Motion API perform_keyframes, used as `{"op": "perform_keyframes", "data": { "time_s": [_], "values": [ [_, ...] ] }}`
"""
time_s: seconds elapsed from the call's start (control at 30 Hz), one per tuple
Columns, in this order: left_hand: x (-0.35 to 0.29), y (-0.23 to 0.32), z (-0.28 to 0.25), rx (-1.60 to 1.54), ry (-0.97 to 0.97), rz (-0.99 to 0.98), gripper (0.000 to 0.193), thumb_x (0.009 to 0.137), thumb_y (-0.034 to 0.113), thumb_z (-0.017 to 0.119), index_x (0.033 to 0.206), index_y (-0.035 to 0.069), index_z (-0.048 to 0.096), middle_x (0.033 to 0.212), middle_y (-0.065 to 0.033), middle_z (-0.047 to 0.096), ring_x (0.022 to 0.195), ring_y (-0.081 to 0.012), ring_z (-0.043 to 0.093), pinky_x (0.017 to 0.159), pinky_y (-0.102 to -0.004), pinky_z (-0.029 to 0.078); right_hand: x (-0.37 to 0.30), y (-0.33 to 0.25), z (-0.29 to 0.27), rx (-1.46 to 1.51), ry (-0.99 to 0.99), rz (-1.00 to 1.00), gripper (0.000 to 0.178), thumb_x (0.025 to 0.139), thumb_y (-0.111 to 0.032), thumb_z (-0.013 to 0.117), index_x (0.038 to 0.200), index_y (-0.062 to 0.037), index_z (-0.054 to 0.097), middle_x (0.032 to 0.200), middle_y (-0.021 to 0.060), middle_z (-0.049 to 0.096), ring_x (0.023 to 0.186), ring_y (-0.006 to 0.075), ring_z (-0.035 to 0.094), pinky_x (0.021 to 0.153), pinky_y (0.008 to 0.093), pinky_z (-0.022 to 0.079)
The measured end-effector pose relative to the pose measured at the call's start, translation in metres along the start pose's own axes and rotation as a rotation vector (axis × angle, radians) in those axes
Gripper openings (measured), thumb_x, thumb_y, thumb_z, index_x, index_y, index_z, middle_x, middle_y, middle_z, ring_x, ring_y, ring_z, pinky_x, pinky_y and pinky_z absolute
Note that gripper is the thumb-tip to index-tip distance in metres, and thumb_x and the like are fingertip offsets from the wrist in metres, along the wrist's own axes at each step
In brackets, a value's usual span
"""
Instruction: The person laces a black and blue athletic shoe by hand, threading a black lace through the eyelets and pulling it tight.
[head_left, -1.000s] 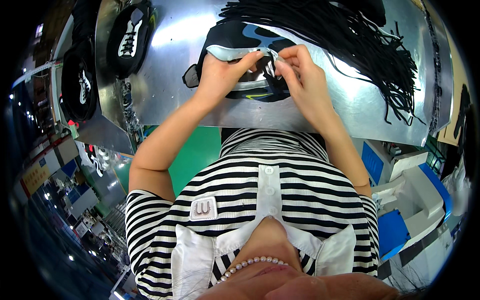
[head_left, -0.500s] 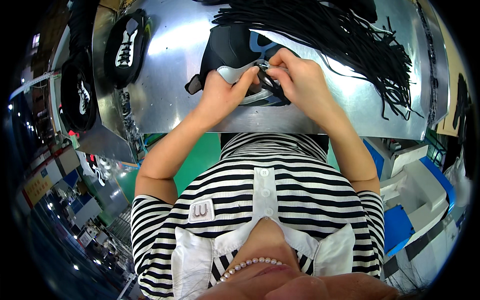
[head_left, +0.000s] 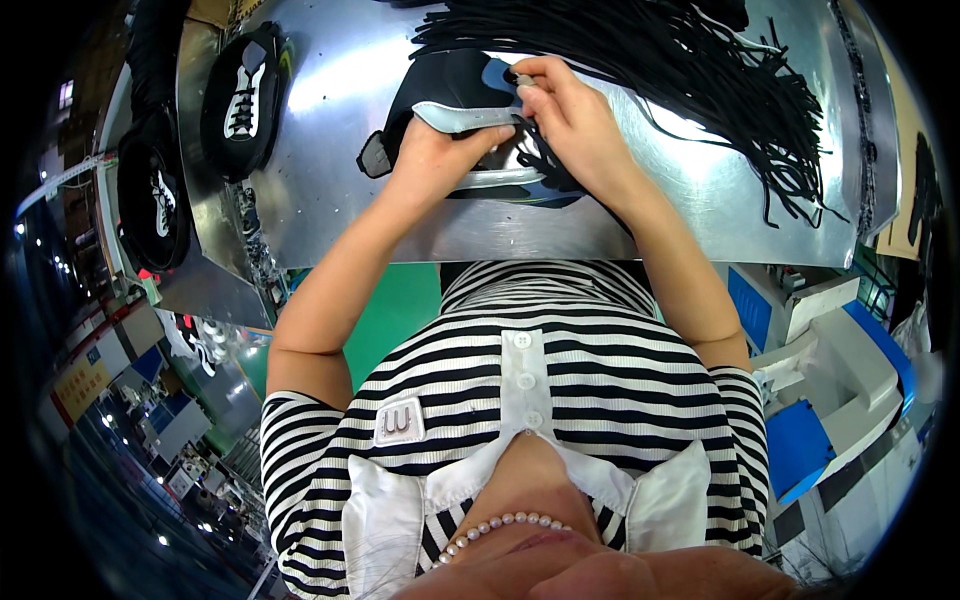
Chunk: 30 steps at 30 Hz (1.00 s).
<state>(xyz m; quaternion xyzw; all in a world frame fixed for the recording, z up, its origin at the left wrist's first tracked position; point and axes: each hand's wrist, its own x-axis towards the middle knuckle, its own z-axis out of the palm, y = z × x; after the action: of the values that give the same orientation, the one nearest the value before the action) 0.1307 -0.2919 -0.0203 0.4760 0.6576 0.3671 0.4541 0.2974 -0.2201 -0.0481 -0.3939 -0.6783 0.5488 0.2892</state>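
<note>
A black shoe upper (head_left: 450,82) with a pale grey eyelet strip and a blue-grey patch lies on the metal worktable. My left hand (head_left: 432,160) is closed on its eyelet edge, thumb on the near side and fingers hidden under the strip. Just to the right, my right hand (head_left: 575,118) pinches what looks like the end of a black shoelace between thumb and fingertips, above the strip. More black lace (head_left: 540,158) hangs in loops between my hands across the shoe's opening. The lace's path through the eyelets is too small to make out.
A large bundle of black laces (head_left: 640,62) spreads over the back right of the metal worktable (head_left: 330,190). Left of me stands a black shoe upper with a white laced front (head_left: 243,100); another one (head_left: 165,195) sits beyond it. A grey and blue machine (head_left: 840,375) stands lower right.
My right hand has moved up and slightly left, drawing away from my left thumb with the lace end. The shoe upper and my left hand have shifted a little left.
</note>
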Motion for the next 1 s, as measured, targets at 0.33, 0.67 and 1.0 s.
{"op": "perform_keyframes", "data": {
  "time_s": [0.33, 0.67, 1.0],
  "values": [
    [-0.041, 0.037, -0.061, -0.802, -0.488, -0.065, 0.016, 0.088, 0.015, 0.07, 0.096, 0.001, 0.066, 0.091, 0.0002, 0.054, 0.078, -0.0107, 0.045, 0.072, -0.027, 0.038, 0.008, 0.006, 0.008, -0.219, 0.199, 0.063, 0.022, 0.099, -0.02, 0.053, 0.111, -0.0023, 0.058, 0.083, 0.0147, 0.068, 0.081, 0.0344, 0.066, 0.076, 0.0437, 0.05],
    [-0.04, 0.018, -0.024, 0.554, 0.137, 0.517, 0.013, 0.076, 0.01, 0.077, 0.086, 0.008, 0.069, 0.104, -0.0042, 0.064, 0.094, -0.024, 0.059, 0.09, -0.0382, 0.042, 0.009, 0.01, 0.012, 0.142, 0.284, -0.03, 0.021, 0.097, -0.015, 0.057, 0.113, -0.0008, 0.057, 0.087, 0.0125, 0.07, 0.077, 0.0243, 0.068, 0.072, 0.0329, 0.052],
    [-0.02, 0.002, -0.006, 0.471, 0.167, 0.373, 0.02, 0.077, 0.012, 0.078, 0.088, 0.003, 0.064, 0.088, -0.0108, 0.066, 0.074, -0.0278, 0.064, 0.063, -0.0346, 0.052, -0.063, -0.008, -0.003, -0.124, -0.012, -0.087, 0.016, 0.094, -0.014, 0.063, 0.106, -0.0058, 0.057, 0.083, 0.0132, 0.068, 0.068, 0.0291, 0.066, 0.061, 0.0336, 0.05]
  ]
}}
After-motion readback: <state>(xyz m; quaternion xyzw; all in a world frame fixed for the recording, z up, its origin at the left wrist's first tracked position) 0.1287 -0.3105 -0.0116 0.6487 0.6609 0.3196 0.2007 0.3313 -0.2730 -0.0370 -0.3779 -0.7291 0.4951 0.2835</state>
